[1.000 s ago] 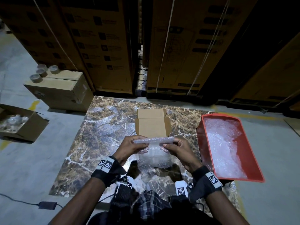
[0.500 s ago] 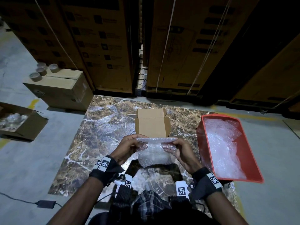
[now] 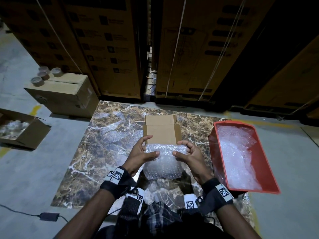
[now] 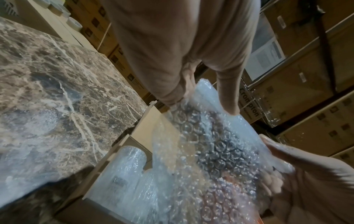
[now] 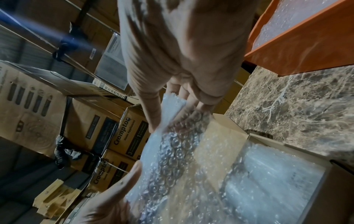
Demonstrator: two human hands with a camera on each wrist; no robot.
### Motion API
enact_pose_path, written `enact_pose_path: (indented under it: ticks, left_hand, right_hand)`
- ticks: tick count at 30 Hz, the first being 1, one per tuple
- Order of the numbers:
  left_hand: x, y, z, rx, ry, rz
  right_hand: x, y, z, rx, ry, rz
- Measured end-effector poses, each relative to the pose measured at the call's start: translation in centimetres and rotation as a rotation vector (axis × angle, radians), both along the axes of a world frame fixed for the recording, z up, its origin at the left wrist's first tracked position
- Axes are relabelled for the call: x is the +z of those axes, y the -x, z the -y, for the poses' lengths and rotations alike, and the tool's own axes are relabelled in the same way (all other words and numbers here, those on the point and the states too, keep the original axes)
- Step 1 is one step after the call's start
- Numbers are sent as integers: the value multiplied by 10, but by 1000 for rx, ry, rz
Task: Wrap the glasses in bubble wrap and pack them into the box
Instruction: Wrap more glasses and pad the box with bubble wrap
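I hold a sheet of bubble wrap [image 3: 163,163] upright over the marble table [image 3: 107,152], just in front of the small open cardboard box [image 3: 160,131]. My left hand [image 3: 151,145] pinches its left top corner, thumb on the near face. My right hand [image 3: 180,149] pinches the right top corner the same way. The wrist views show the sheet [image 4: 210,151] [image 5: 172,159] between thumb and fingers of my left hand [image 4: 247,124] and right hand [image 5: 147,147]. Bubble-wrapped bundles [image 4: 124,171] [image 5: 272,166] lie inside the box. I cannot tell if the sheet holds a glass.
A red bin [image 3: 219,163] full of bubble wrap stands on the table's right side. On the floor to the left are a closed carton [image 3: 65,97] topped with tape rolls [image 3: 43,75] and an open box [image 3: 25,135]. Tall stacked cartons [image 3: 189,49] wall the far side.
Both hands shifted their grip on the wrap: thumbs have come onto its near face and the fingers have spread behind the top edge. The sheet now bulges lower down.
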State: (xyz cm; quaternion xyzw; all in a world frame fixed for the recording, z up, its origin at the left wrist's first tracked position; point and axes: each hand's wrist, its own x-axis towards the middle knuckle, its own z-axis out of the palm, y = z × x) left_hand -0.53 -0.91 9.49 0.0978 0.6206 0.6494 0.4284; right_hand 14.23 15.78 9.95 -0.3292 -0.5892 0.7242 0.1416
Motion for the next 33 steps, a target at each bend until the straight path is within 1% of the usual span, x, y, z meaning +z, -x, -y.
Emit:
enact_pose_path:
  ticks: [3, 6, 8, 11, 12, 14, 18, 24, 28, 31, 33]
  left_hand:
    - [-8, -1, 0, 8, -7, 98]
    - [-12, 0, 0, -39, -9, 109]
    - [-10, -2, 1, -57, -14, 74]
    - [-10, -1, 1, -55, 24, 11]
    - [-10, -1, 2, -54, 45, 6]
    - [-10, -1, 2, -57, 60, 19]
    - [-11, 2, 3, -30, -4, 62]
    - [-9, 11, 2, 14, 11, 69]
    - [-5, 11, 3, 41, -57, 86]
    - [-7, 11, 6, 92, -128, 124]
    - [-7, 12, 7, 113, -143, 154]
  right_hand:
    - [-1, -2, -2, -9, -72, 30]
    - [0, -2, -4, 18, -105, 70]
    - [-1, -2, -4, 49, -43, 86]
    - [-4, -1, -4, 89, 107, 111]
    - [-3, -1, -3, 81, 132, 108]
    - [2, 0, -1, 74, 107, 101]
    - [-4, -1, -6, 101, 20, 33]
    - [-3, 2, -9, 86, 60, -3]
    - [-7, 3, -11, 48, 121, -11]
    - [-4, 5, -10, 44, 81, -41]
    - [-3, 6, -11, 46, 45, -58]
